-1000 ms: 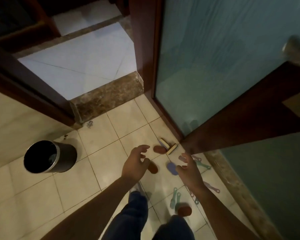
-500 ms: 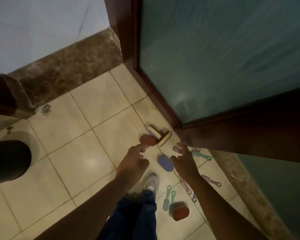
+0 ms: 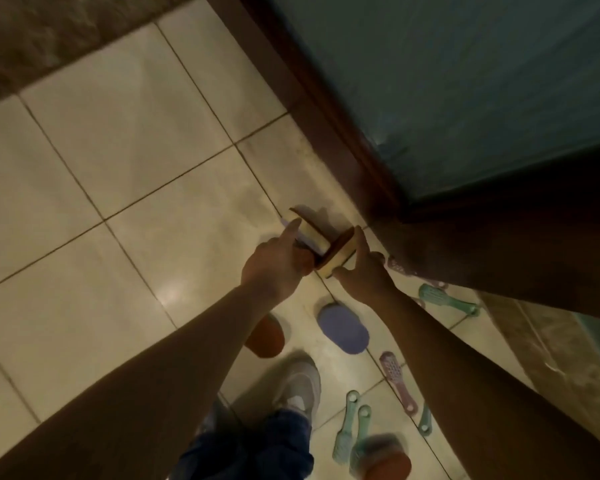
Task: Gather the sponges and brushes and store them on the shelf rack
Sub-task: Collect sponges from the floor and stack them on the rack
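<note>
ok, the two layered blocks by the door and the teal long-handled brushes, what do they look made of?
Left sponge and right sponge: likely yellow foam with a dark brown scouring layer, matte; the two-tone layers show it. Teal brushes: probably moulded plastic, one even colour, hanging hole in the handle; blur hides the finish.

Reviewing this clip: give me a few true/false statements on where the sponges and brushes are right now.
1. The left hand and right hand both touch the yellow scrub sponges by the door. True.
2. The purple sponge is held in the right hand. False: it lies on the floor between the forearms.
3. A green brush lies on the floor near the door. True.
4. The pink brush stands upright. False: it lies flat on the floor.
</note>
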`<act>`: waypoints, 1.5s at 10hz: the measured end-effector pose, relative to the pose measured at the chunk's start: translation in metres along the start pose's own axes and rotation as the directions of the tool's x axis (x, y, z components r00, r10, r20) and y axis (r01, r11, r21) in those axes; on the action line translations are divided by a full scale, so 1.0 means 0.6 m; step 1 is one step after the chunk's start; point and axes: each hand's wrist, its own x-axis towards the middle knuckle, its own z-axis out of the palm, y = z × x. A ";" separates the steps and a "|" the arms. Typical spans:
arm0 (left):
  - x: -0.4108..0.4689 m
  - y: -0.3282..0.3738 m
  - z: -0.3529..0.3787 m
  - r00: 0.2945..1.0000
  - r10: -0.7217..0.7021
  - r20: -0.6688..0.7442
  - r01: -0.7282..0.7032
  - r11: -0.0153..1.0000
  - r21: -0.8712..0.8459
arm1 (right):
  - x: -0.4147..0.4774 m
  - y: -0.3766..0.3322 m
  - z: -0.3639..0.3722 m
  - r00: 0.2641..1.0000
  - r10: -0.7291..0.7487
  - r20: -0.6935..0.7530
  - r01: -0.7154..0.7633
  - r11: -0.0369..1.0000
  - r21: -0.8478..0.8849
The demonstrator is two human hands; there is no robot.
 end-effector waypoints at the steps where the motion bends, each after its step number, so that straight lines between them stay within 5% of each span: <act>1: 0.058 -0.012 0.028 0.999 0.022 0.033 -0.028 0.982 0.188 | 0.047 0.015 0.022 0.998 -0.027 0.051 0.032 0.995 -0.096; 3: 0.112 -0.011 0.065 0.998 -0.005 0.062 -0.013 0.959 0.283 | 0.088 0.023 0.059 0.994 -0.099 0.046 0.104 0.988 -0.112; 6: 0.044 0.010 0.055 0.999 0.021 -0.038 -0.024 0.996 -0.080 | 0.031 0.013 0.039 0.984 -0.133 -0.121 0.135 0.991 0.007; 7: -0.019 0.030 0.021 0.994 0.007 -0.113 -0.023 0.990 -0.138 | -0.033 -0.005 0.013 0.971 -0.155 -0.182 0.164 0.986 0.036; 10: -0.236 0.123 -0.128 0.995 -0.103 -0.019 0.094 0.956 -0.277 | -0.271 -0.091 -0.086 0.972 -0.156 -0.175 0.193 0.955 0.223; 15: -0.592 0.392 -0.423 0.973 0.191 0.128 -0.165 0.967 -0.194 | -0.768 -0.240 -0.288 0.897 0.079 -0.435 0.133 0.890 0.436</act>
